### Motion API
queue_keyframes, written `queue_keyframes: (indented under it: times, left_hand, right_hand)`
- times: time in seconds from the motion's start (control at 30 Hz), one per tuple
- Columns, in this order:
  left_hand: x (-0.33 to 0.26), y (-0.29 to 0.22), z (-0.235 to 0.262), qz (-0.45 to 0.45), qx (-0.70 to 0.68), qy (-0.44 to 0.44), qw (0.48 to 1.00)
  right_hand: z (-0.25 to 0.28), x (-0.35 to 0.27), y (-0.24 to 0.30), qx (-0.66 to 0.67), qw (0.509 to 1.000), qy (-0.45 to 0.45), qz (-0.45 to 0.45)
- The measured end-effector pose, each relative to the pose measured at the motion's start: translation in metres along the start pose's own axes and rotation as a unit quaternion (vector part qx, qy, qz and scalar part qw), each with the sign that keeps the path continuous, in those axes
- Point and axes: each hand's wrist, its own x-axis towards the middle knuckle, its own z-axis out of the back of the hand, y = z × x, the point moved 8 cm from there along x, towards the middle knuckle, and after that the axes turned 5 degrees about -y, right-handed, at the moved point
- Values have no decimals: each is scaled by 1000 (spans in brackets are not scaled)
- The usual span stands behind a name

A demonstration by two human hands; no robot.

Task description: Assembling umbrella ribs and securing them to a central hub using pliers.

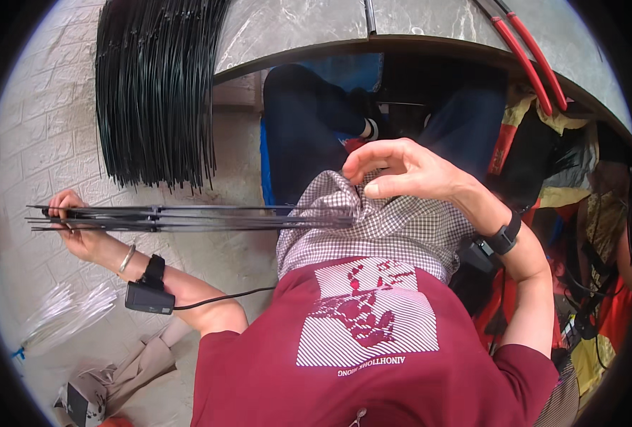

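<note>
Left hand (80, 240) is clamped around the left end of a bundle of long, thin black strips (155, 218), reaching right to brown-and-white checked cloth (408, 226); right hand (419, 173), loosely cupped, hovers above its far part.

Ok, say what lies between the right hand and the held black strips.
In the head view, checked cloth lies between the right hand and the black strips.

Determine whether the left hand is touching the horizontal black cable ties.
Touching: the head view shows the left hand gripping the horizontal black cable ties near one end.
</note>
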Motion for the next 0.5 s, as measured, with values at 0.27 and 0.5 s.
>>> queue_keyframes:
  times: [0.27,0.5]
  left_hand:
    - [-21,20,-39,12,34,-5,999]
    - [-43,-151,-20,-278,406,-190,849]
  right_hand:
    - [-33,8,6,-210,973,59,73]
    - [-32,5,6,-238,959,-56,145]
